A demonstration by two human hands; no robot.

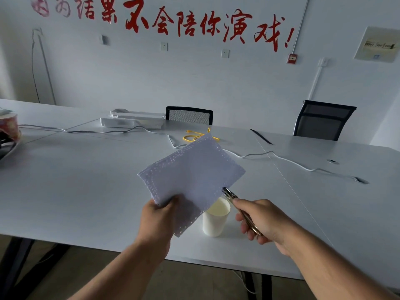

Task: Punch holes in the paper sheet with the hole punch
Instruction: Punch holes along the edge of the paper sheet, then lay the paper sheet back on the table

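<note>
My left hand [159,219] pinches the near corner of a white paper sheet [192,172] and holds it up over the table, tilted. Rows of small punched holes run along the sheet's edges. My right hand [259,219] grips a metal plier-style hole punch [237,206]. The punch's head touches the sheet's right edge, just above a white paper cup [215,217] that stands on the table below the sheet.
The white table [86,191] stretches wide, its front edge near my forearms. White cables [287,161] cross it, with a yellow cable [194,136] behind the sheet. A white device [132,120] lies at the back. Two black chairs [322,120] stand behind the table. A patterned bowl [8,126] sits far left.
</note>
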